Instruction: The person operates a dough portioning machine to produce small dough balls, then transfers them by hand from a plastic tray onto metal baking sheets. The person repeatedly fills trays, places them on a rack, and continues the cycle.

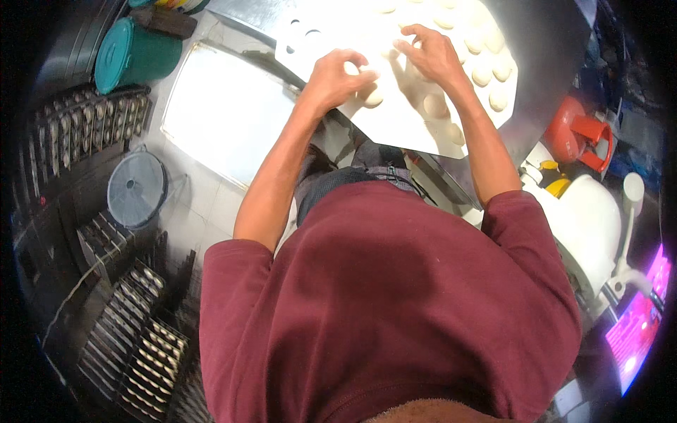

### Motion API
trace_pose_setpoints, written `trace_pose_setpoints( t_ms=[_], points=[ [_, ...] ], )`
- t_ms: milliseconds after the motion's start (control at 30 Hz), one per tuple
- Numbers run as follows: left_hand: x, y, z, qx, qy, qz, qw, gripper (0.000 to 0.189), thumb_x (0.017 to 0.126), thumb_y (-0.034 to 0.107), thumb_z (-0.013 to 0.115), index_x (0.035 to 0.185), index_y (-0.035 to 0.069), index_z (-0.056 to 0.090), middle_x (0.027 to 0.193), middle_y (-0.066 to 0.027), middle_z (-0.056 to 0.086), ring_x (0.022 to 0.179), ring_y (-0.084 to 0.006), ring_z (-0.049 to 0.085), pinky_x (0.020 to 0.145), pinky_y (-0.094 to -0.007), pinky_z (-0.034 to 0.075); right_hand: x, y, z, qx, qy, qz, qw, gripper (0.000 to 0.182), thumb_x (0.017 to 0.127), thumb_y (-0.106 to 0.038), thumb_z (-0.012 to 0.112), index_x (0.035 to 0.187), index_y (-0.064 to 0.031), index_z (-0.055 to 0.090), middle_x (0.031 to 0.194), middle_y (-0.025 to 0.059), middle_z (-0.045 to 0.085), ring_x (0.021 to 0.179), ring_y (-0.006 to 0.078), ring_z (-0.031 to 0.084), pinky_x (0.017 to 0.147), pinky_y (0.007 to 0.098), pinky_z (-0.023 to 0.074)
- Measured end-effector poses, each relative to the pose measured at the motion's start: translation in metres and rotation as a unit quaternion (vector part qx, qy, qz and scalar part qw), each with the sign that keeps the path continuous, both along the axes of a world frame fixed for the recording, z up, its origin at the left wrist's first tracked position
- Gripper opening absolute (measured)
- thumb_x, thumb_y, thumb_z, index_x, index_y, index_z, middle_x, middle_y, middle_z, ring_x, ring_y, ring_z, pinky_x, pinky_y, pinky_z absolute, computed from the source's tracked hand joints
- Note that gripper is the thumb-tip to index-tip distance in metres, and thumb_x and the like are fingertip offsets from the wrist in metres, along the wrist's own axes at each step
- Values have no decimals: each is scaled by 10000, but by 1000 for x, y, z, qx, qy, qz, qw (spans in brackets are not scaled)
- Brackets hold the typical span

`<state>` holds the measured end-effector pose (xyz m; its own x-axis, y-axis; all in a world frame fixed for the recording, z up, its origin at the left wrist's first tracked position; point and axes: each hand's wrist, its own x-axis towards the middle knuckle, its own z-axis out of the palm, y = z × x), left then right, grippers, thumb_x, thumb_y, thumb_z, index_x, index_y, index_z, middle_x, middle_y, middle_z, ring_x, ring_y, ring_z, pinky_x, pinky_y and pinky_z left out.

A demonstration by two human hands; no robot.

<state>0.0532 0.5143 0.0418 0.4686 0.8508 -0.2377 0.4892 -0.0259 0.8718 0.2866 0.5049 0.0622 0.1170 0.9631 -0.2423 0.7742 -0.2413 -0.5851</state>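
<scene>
A glaringly lit white octagonal board point(402, 127) with handle holes spans the top of the head view, bearing several pale rounded pieces, apparently dough. Over its left part is my left hand point(341, 79), thumb and fingers curled around a bright white patch; glare hides whether that is a dough piece or the board behind. Just below the thumb lies one dough piece point(373, 97). My right hand point(431, 55) hovers farther right, fingers bent and apart, with nothing visible in its grasp. More dough pieces point(482, 75) rest beyond it, towards the board's right edge.
A metal worktop point(550, 47) supports the board. Left of me are a bright, overexposed tray point(222, 111), a teal lidded bin point(113, 55), a lidded grey container point(136, 189) and racks of dough pieces point(153, 365). A white machine point(589, 211) and red container point(574, 132) stand right.
</scene>
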Motion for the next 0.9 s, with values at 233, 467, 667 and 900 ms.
trace_pose_setpoints(
  t_ms=[233, 467, 667, 900],
  points=[
    [8, -28, -6, 36, 118, -77, 989, 398, 759, 280, 742, 1075, 40, 712, 1065, -216, 715, 1034, -393, 670, 917, -455, 526, 8, 16, -35, 44, -7, 63, 997, 451, 784, -351, 761, 1006, 29, 664, 1078, 222, 690, 987, 310, 666, 883, 393, 516],
    [-145, -118, -34, -59, -68, 253, 963, 344, 807, 205, 771, 1113, 53, 733, 1055, -103, 750, 997, -175, 695, 899, -321, 536, -96, -19, 25, 39, 177, 18, 983, 249, 820, -163, 822, 948, -78, 626, 921, 45, 668, 863, 107, 605, 792, 269, 490],
    [-269, -145, -129, -94, 86, 394, 910, 411, 826, 281, 770, 1161, 45, 731, 1100, -141, 748, 1029, -264, 716, 915, -379, 552, -256, -46, -37, 8, 121, 233, 965, 430, 839, -290, 801, 1128, -18, 635, 1086, 178, 721, 1039, 294, 698, 931, 399, 524],
    [-293, -130, -171, -35, 100, 320, 942, 392, 847, 360, 765, 1128, 87, 759, 1113, -148, 722, 1053, -292, 688, 923, -398, 532, -326, -17, -157, -49, 14, 295, 954, 400, 876, -282, 731, 1164, -17, 649, 1101, 213, 715, 1031, 387, 690, 909, 459, 528]
  ],
)
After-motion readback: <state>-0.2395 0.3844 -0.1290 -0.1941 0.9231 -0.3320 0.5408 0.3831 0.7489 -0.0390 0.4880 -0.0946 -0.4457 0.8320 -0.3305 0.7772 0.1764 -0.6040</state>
